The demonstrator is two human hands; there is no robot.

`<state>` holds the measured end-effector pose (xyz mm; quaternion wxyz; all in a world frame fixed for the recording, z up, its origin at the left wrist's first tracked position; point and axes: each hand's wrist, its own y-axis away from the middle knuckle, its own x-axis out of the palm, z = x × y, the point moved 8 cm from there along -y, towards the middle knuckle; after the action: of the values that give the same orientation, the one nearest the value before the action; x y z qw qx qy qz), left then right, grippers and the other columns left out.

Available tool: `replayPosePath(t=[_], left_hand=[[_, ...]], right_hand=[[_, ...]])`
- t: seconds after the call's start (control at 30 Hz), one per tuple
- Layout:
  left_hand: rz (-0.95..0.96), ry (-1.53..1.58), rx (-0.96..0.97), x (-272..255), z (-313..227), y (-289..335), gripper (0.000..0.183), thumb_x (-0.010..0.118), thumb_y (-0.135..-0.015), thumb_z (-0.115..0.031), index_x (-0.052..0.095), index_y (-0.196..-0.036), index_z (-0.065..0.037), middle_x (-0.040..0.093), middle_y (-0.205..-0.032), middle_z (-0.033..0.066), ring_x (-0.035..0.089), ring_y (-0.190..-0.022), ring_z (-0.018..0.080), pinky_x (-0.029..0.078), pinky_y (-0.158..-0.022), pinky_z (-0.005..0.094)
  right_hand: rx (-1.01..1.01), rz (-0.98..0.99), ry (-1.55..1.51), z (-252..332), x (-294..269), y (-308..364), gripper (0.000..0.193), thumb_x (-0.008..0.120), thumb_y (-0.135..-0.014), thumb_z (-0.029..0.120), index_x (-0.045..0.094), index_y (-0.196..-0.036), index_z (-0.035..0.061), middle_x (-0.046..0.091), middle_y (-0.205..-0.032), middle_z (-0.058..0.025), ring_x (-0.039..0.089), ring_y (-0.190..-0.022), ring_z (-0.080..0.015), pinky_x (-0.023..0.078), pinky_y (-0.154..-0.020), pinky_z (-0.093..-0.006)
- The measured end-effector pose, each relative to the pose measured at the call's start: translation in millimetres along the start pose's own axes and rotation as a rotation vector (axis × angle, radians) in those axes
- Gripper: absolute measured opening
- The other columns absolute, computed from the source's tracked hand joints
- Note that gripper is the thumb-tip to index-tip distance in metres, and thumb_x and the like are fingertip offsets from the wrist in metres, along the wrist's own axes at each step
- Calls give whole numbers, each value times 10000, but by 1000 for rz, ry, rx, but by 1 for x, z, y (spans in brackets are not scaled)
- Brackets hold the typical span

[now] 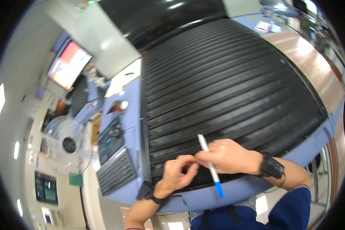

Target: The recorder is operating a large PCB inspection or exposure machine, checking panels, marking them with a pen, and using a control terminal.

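Observation:
Near the front edge of a ribbed black surface (218,88), my two hands meet at the fingertips. My right hand (232,156) is closed around a white marker pen (213,172) whose blue end points toward me. The pen slants across that hand, its white end pointing away. My left hand (178,172) curls with thumb and fingers drawn together beside the right fingertips. Whatever lies between the left fingers, if anything, is too small or hidden to make out. A black band (156,198) circles the left wrist, and a black watch-like device (271,166) the right.
Left of the ribbed surface stand a black keyboard (117,172) and a dark panel or pad (111,140) on a blue tabletop. Farther left are a fan (68,145) and a lit monitor (69,64). A perforated tan board (304,63) lies at the right.

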<state>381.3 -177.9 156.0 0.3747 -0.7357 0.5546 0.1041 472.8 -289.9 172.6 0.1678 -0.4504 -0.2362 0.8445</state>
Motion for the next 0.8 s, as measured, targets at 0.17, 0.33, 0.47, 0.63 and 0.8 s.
replayPosePath(t=[0.17, 0.33, 0.47, 0.63, 0.8], left_hand=[[34, -24, -120, -3, 23, 18, 140, 626, -953, 47, 579, -1084, 27, 742, -880, 132, 726, -746, 158, 607, -621, 277], [-57, 67, -184, -4, 30, 23, 130, 670, -902, 63, 596, -1008, 46, 728, -779, 133, 723, -658, 166, 578, -596, 270], [-4, 95, -101, 1, 18, 13, 128, 647, -877, 79, 585, -986, 54, 719, -758, 139, 720, -636, 173, 570, -577, 265], [-31, 62, -76, -3, 21, 15, 121, 663, -841, 73, 593, -939, 57, 702, -704, 133, 714, -590, 180, 546, -546, 254], [9, -5, -44, -4, 22, 17, 69, 643, -901, 44, 586, -939, 49, 690, -726, 108, 678, -593, 143, 555, -547, 265]], right_hand=[[-19, -6, -79, -6, 10, -3, 202, 694, -889, 198, 563, -862, 46, 620, -672, -155, 661, -688, -386, 512, -606, -493], [5, 7, -87, -6, 17, 0, 212, 695, -883, 178, 549, -818, 39, 575, -633, -148, 618, -642, -380, 481, -575, -485], [24, 7, -73, -5, 12, 4, 202, 698, -882, 176, 561, -823, 41, 573, -625, -145, 612, -629, -375, 474, -561, -483], [8, -14, -92, -5, 14, -1, 222, 697, -906, 187, 562, -819, 34, 571, -617, -146, 612, -623, -381, 475, -552, -487], [-33, -70, -53, -3, 12, -1, 212, 673, -925, 208, 574, -823, 51, 563, -602, -151, 604, -597, -391, 468, -544, -494]])
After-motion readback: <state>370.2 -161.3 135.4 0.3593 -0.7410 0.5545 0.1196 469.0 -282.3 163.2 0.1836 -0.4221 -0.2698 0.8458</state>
